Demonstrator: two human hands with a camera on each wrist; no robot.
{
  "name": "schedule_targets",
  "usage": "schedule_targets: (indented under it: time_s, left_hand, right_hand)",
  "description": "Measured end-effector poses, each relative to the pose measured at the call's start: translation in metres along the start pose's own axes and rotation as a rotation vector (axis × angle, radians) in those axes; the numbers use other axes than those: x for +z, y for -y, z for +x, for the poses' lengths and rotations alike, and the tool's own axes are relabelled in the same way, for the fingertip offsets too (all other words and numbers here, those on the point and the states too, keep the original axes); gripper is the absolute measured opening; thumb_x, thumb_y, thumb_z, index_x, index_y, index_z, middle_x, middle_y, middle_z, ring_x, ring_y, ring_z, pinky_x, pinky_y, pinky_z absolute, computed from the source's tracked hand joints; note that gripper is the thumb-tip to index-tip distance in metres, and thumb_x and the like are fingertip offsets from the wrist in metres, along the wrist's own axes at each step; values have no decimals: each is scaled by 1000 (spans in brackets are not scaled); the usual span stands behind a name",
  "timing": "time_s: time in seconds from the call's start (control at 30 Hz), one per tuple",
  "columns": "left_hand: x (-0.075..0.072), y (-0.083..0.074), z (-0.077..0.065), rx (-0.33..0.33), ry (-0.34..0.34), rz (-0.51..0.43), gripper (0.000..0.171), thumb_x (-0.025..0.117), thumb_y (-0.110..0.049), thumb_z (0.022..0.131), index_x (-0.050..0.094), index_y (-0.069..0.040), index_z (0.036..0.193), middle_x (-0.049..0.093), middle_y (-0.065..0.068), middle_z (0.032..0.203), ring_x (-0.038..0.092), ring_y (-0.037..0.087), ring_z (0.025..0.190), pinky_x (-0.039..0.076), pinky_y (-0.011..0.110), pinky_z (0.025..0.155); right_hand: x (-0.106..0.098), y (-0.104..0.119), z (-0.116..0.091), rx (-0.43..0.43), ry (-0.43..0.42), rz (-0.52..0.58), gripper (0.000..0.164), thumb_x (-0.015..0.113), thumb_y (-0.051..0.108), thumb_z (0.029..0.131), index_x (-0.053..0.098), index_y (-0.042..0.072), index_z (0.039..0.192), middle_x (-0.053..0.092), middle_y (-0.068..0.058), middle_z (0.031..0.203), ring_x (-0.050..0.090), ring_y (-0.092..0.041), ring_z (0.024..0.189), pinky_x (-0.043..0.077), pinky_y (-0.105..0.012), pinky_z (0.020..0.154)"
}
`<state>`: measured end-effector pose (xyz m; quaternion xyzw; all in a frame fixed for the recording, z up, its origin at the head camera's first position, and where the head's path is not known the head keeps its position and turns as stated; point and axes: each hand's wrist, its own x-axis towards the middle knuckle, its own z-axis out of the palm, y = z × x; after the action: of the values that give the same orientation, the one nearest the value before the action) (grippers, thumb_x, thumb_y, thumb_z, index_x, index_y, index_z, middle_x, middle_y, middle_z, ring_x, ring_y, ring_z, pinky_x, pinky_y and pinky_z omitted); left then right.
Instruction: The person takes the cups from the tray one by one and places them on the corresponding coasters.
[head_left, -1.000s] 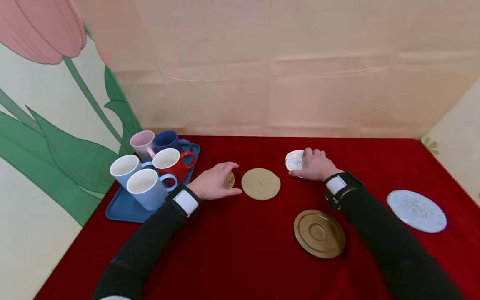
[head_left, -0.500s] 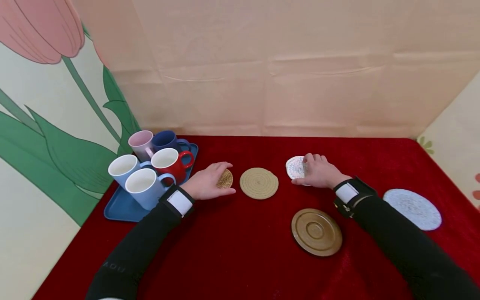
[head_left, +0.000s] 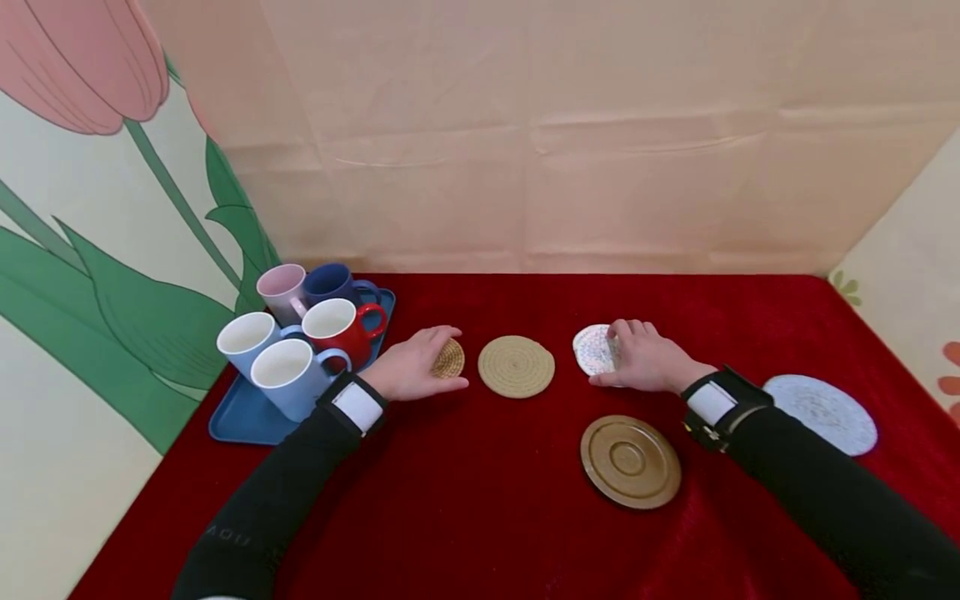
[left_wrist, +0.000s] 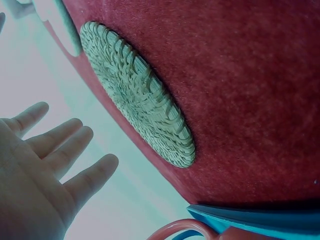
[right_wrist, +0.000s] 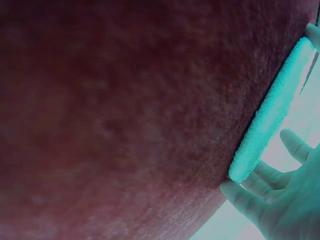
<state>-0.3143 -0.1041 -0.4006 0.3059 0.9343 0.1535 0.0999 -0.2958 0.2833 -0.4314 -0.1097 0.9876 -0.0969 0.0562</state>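
In the head view my left hand (head_left: pixel 414 367) hovers over a small brown woven coaster (head_left: pixel 449 359), partly covering it. The left wrist view has that woven coaster (left_wrist: pixel 135 95) flat on the cloth, with my fingers spread and straight, apart from it. My right hand (head_left: pixel 647 357) holds a round white speckled coaster (head_left: pixel 592 348) by its edges. Seen from the right wrist, thumb and fingertips sit at opposite edges of this coaster (right_wrist: pixel 272 112), which lies on the cloth. Between the two hands lies a beige coiled-rope coaster (head_left: pixel 516 367).
A blue tray (head_left: pixel 243 421) at the left carries several mugs, among them a red mug (head_left: pixel 347 333) and a dark blue one. A brown ridged round lid or plate (head_left: pixel 630 462) lies nearer me. A pale round mat (head_left: pixel 821 412) is beside my right forearm on the red cloth (head_left: pixel 450 500).
My right hand has drawn the white speckled coaster toward me and slightly right. The left hand stays over the woven coaster with little movement.
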Motion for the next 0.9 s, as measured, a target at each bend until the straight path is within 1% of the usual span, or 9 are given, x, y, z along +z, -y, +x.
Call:
schedule_targets:
  time_s: [0.13,0.33,0.67,0.9]
  left_hand:
    - [-2,0,-2,-12,9,3,83,63,-61,85,34,-18,149,40,7,152,42,24,136,46,47,104]
    - [-4,-2,-4,3,2,6,82,63,-60,86,34,-16,148,41,9,151,44,24,134,46,47,104]
    - [-1,-2,-5,21,-26,16,80,64,-59,86,36,-15,147,43,10,149,47,24,131,46,45,103]
    - [1,-2,-6,5,-14,2,81,64,-60,86,35,-17,148,42,8,150,46,23,132,46,45,105]
  right_hand:
    - [-1,2,-5,-10,6,1,91,70,73,70,45,4,123,51,-23,118,46,-32,102,48,-46,78]
    - [-2,3,-14,-34,1,11,87,72,72,70,46,6,121,52,-22,118,46,-31,102,48,-44,75]
    - [-2,4,-23,-51,20,28,87,73,70,69,45,6,121,51,-22,120,46,-30,103,49,-44,77]
    - [0,6,-27,-56,19,41,87,75,69,68,45,7,121,51,-21,120,46,-30,104,50,-44,78]
